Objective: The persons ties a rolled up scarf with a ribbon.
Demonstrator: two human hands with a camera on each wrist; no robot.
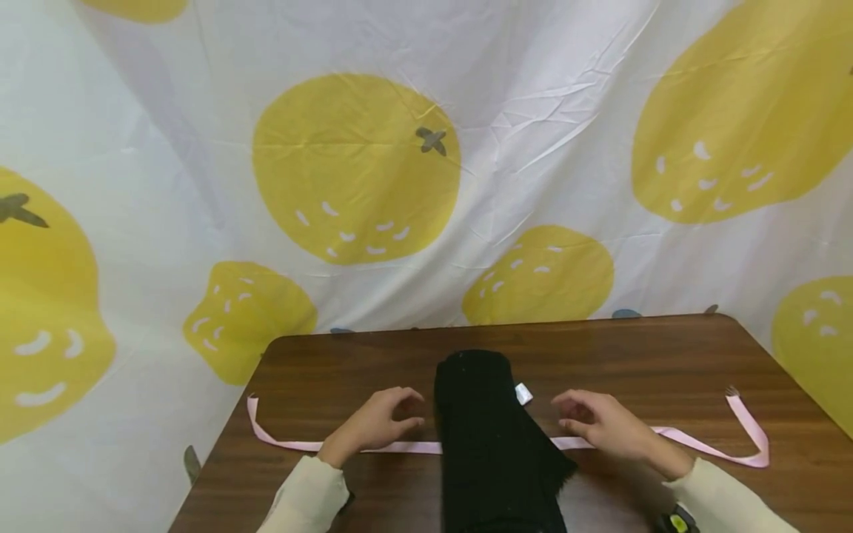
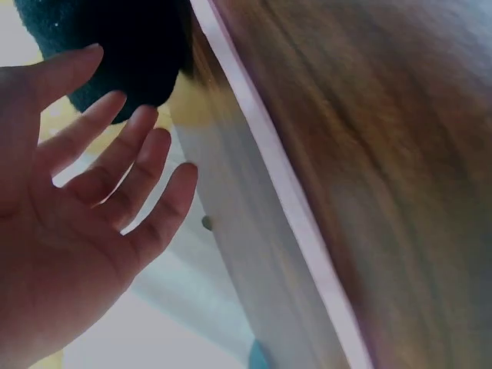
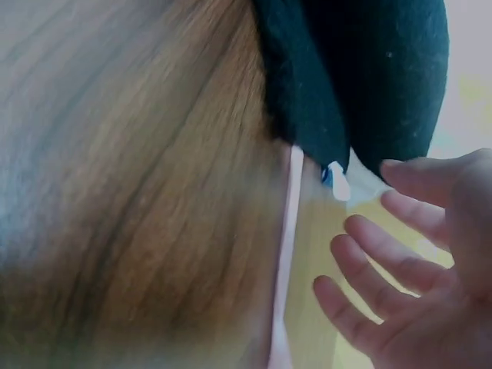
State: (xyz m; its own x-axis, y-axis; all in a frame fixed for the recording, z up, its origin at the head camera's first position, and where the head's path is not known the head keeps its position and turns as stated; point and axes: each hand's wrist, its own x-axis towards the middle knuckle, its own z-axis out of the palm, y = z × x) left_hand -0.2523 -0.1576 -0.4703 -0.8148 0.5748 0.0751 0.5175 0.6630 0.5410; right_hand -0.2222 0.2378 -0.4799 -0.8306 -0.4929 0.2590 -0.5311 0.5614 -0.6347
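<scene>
A black folded or rolled cloth (image 1: 486, 444) lies lengthwise on the table, a white tag (image 1: 523, 394) poking out at its right side. Beneath it a pink ribbon (image 1: 693, 443) runs crosswise, its two ends bent toward the far edge. My left hand (image 1: 373, 422) hovers over the ribbon to the left of the cloth, fingers loosely curved and holding nothing. On the other side, my right hand (image 1: 603, 422) is held the same way, fingertips a short distance from the cloth. Both wrist views show empty palms and spread fingers beside the dark cloth (image 2: 127, 46).
The brown wood-grain table (image 1: 373, 355) has rounded far corners. Behind it hangs a white curtain (image 1: 200, 185) printed with yellow fruit. A dark device with a yellow-green spot (image 1: 678, 523) shows by the right sleeve.
</scene>
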